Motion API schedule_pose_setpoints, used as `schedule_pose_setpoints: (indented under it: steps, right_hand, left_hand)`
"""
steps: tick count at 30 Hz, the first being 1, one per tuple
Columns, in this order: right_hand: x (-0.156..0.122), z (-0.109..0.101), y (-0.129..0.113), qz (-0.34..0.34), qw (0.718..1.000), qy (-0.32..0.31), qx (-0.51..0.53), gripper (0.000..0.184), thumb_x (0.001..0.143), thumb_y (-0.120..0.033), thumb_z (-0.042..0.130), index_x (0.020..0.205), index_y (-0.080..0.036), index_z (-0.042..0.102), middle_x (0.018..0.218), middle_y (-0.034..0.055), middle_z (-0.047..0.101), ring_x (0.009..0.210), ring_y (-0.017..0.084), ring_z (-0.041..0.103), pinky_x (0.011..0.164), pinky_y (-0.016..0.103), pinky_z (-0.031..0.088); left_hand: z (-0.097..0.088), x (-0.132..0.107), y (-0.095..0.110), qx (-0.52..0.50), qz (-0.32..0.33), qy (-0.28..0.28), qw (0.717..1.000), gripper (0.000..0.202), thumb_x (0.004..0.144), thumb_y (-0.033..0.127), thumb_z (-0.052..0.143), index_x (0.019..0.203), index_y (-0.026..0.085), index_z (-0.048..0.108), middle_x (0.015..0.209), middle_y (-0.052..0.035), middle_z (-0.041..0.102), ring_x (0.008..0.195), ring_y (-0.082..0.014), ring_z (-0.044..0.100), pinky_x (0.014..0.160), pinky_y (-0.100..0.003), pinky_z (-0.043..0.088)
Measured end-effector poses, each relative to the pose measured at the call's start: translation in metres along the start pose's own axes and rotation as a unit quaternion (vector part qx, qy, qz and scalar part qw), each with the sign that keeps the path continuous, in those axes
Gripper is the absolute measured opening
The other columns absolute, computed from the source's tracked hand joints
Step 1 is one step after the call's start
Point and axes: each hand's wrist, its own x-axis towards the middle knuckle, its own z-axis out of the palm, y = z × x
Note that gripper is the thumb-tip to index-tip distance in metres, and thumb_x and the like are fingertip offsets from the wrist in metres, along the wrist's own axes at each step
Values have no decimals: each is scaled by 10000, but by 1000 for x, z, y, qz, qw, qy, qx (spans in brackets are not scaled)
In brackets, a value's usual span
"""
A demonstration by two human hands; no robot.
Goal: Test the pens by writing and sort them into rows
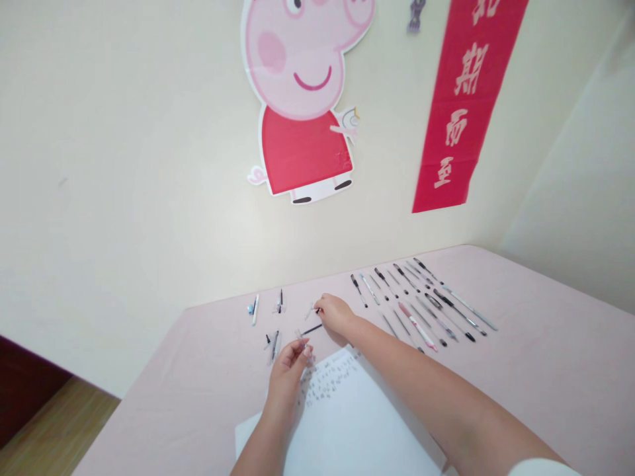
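Black pen refill (pixel 312 328) lies between both hands (pixel 288 362) (pixel 336 315).

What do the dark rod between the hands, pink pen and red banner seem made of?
Dark rod: maybe plastic, straight and slim; finish unclear. Pink pen: probably plastic, with a smooth, rigid-looking barrel. Red banner: matte paper or fabric; creases fit either.
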Motion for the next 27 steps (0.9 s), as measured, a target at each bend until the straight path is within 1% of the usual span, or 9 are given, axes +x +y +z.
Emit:
schedule_pose_setpoints:
  steps: [4,7,12,15,18,22,25,27]
  right_hand:
    - [-1,4,-2,-2,999,-13,-39,242,841,-154,477,877,-180,715,920,84,633,844,181,595,726,251,400]
    - [-2,5,-1,2,998,-13,-56,258,853,-164,458,895,-172,712,941,96,636,862,187,592,732,254,399]
    - [-1,4,1,13,998,-6,-66,261,857,-147,438,906,-135,694,943,127,640,866,204,593,738,272,399]
    - [-2,4,3,21,998,-2,-62,237,851,-138,448,881,-131,683,939,128,638,852,201,593,730,273,395]
    - [-4,2,4,24,999,8,-45,214,846,-139,459,848,-141,673,936,116,631,841,192,587,725,271,387]
    - [-11,-6,2,27,999,40,-1,181,835,-153,477,837,-162,657,966,92,618,842,177,571,730,265,380]
    - [-19,-10,-1,31,997,62,41,159,822,-138,486,826,-163,642,903,70,631,832,165,564,742,258,382]
    - [-26,-11,-4,33,994,72,69,162,821,-131,480,865,-167,632,867,50,642,796,148,566,732,247,394]
  left_hand:
    - [0,0,0,3,-2,0,1000,391,585,414,759,880,170,678,808,-47,660,712,-137,594,685,-250,461]
    - [1,-1,2,3,-11,-2,1000,378,582,395,765,876,175,677,817,-44,661,716,-133,594,691,-248,458]
    - [2,-3,5,6,-18,1,1000,377,576,399,764,867,177,677,809,-44,664,708,-142,604,681,-257,460]
    - [2,-3,6,10,-16,0,1000,380,572,401,764,868,178,677,802,-42,664,693,-140,603,685,-263,464]
    - [2,-3,5,6,-11,0,1000,378,574,399,762,869,178,676,803,-44,665,695,-143,606,694,-273,470]
    - [2,-2,3,-5,-13,1,1000,381,570,388,766,874,175,678,803,-45,666,698,-140,605,689,-266,471]
    - [1,-3,2,-8,-15,0,1000,383,573,382,767,885,178,679,813,-44,665,701,-135,599,683,-258,469]
    - [1,-4,3,-5,-7,1,1000,375,583,383,761,888,181,679,822,-45,662,707,-138,597,684,-263,471]
